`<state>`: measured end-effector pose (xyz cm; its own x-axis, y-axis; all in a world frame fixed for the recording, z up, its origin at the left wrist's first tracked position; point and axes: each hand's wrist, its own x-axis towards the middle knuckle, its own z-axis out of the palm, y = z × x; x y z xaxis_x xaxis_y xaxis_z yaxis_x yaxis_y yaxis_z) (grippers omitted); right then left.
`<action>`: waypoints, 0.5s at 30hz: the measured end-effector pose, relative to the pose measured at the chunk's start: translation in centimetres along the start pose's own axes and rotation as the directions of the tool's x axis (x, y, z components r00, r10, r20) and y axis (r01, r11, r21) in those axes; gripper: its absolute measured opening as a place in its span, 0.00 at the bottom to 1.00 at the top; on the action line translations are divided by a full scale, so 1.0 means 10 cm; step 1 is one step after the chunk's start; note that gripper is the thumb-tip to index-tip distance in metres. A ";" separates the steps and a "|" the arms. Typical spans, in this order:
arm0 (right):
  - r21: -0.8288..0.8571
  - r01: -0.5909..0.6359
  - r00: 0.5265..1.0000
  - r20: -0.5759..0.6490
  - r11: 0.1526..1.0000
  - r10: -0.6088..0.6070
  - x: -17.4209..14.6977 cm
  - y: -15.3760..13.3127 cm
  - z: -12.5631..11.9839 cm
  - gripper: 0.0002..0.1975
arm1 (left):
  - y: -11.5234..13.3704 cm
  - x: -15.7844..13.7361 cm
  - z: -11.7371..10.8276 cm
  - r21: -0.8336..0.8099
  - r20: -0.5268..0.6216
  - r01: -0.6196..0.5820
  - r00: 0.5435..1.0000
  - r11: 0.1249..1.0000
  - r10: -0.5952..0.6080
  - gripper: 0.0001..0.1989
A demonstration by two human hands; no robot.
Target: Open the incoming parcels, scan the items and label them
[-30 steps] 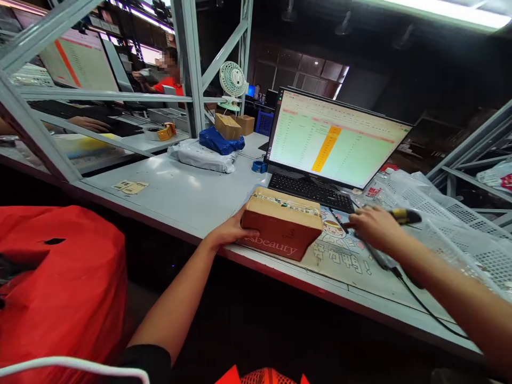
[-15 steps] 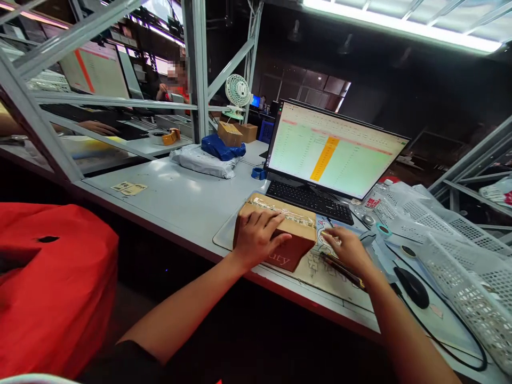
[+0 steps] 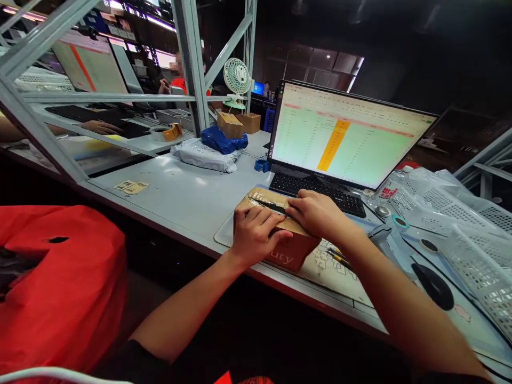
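A taped brown cardboard box sits at the desk's front edge, with the letters "uty" on its near side. A dark gap runs along its top between the flaps. My left hand grips the near left part of the top, fingers bent over toward the gap. My right hand has its fingers bent into the right part of the top at the gap, closed on the flap edge. The contents of the box cannot be made out. Beside the box, partly behind my right forearm, lies a yellow and black box cutter.
Behind the box stand a keyboard and a monitor. White plastic baskets and a black mouse lie to the right. Wrapped parcels are back left. A red bag-like cloth hangs left; another person's hand is beyond the frame.
My right hand has moved from beside the box onto its top. The taped top now shows an open gap. My left hand stays on the box; the view has shifted slightly.
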<state>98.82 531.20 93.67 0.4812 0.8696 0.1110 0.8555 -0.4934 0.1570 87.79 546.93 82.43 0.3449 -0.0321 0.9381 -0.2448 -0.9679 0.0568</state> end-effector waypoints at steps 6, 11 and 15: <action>-0.089 -0.245 0.968 -0.067 0.965 0.240 0.30 0.21 -0.01 0.20 | 0.07 -0.04 -0.08 -0.037 0.015 -0.014 1.000 0.999 0.014 0.21; 0.485 -0.289 0.957 0.118 0.825 0.266 0.52 0.58 0.36 0.30 | 0.10 -0.01 -0.23 -0.046 0.134 0.008 0.991 0.999 -0.002 0.21; 0.662 -0.330 0.944 0.223 0.673 0.244 0.55 0.70 0.52 0.31 | -0.06 0.39 -0.26 -0.064 0.421 -0.001 0.906 0.998 0.027 0.20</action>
<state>108.44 532.64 90.23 0.7057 0.7045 -0.0757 0.5433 -0.6066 -0.5804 86.93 548.04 86.97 0.6878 -0.1607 0.7079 -0.3022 -0.9501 0.0778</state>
